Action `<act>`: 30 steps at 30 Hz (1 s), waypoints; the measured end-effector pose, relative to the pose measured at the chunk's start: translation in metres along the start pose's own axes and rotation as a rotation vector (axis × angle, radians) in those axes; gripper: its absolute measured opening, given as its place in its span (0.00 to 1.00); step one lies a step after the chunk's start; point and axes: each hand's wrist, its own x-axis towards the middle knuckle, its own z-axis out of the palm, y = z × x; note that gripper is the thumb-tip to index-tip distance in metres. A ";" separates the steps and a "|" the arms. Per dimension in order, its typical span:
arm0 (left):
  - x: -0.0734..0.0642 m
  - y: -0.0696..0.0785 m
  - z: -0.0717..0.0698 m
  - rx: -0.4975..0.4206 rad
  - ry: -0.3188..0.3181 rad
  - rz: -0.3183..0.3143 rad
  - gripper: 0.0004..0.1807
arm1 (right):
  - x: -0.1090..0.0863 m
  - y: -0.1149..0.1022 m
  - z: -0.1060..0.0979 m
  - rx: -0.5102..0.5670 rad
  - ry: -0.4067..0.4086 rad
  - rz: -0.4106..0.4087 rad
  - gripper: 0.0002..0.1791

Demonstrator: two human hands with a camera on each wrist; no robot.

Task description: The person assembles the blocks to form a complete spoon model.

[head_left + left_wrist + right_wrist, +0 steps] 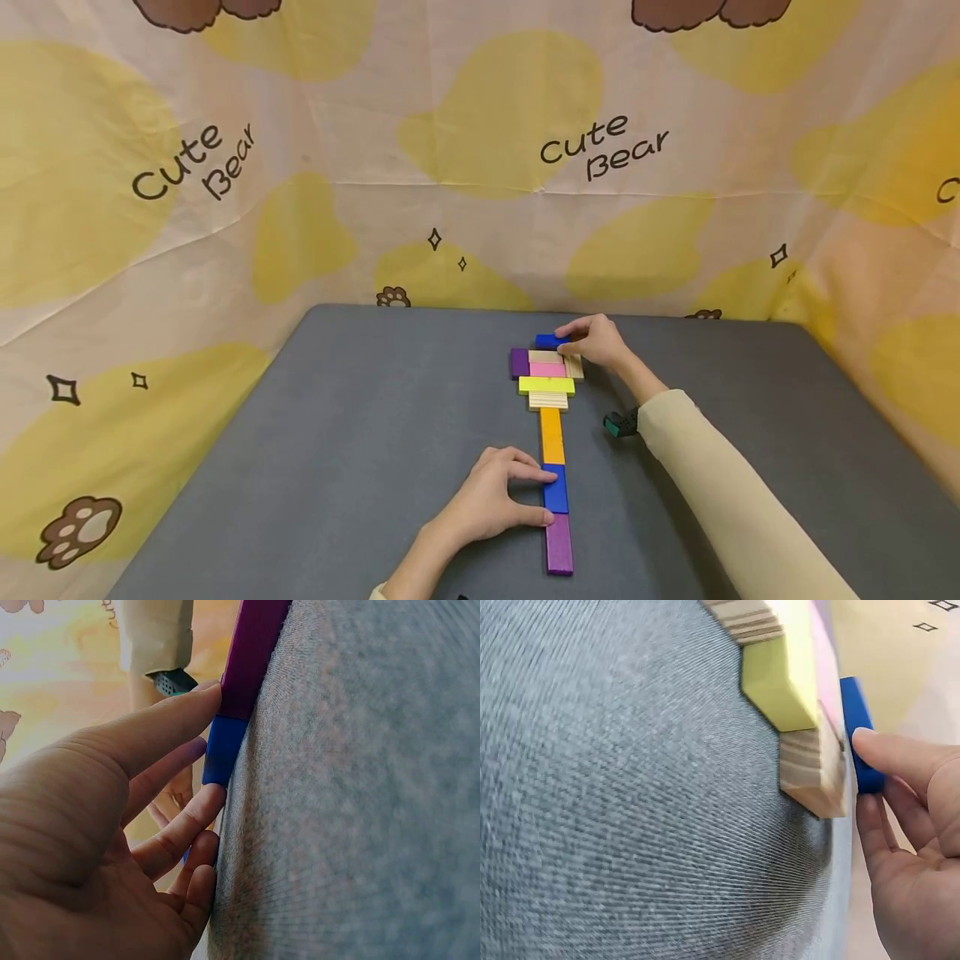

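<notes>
At the far end of a row of wooden blocks, my right hand (pixel 596 340) pinches a blue block (pixel 862 742) between thumb and fingers. It overlaps the far edge of the grouped blocks in the head view. Nearer me, my left hand (pixel 491 496) reaches in from the left, its thumb and fingers spread along the row. The index fingertip touches another blue block (pixel 556 492), and the thumb tip lies where that block meets a purple block (pixel 558 546). Past the blue one lies an orange block (pixel 552 437).
Beyond the orange block come a ridged plain-wood piece (pixel 548 401), a yellow-green block (pixel 546 385), a pink block (pixel 547 369), a dark purple block (pixel 520 363) and plain-wood blocks (pixel 574 367). All lie on a grey table (pixel 360 450), with a printed cloth (pixel 480 150) behind it.
</notes>
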 end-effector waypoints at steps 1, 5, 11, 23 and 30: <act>0.000 0.000 0.000 0.001 0.000 -0.001 0.21 | 0.000 0.000 0.001 -0.010 -0.002 -0.002 0.11; -0.001 0.000 0.000 0.007 0.001 0.003 0.21 | 0.001 0.000 0.004 -0.059 0.002 0.023 0.10; -0.002 0.000 0.000 0.005 -0.003 0.010 0.21 | 0.001 0.003 0.007 -0.096 0.019 0.037 0.09; -0.002 0.002 0.000 0.007 -0.001 0.008 0.21 | 0.004 -0.003 0.012 -0.077 0.034 0.045 0.07; -0.001 0.002 0.000 0.000 -0.008 -0.006 0.21 | 0.006 -0.003 0.015 -0.069 0.019 0.054 0.08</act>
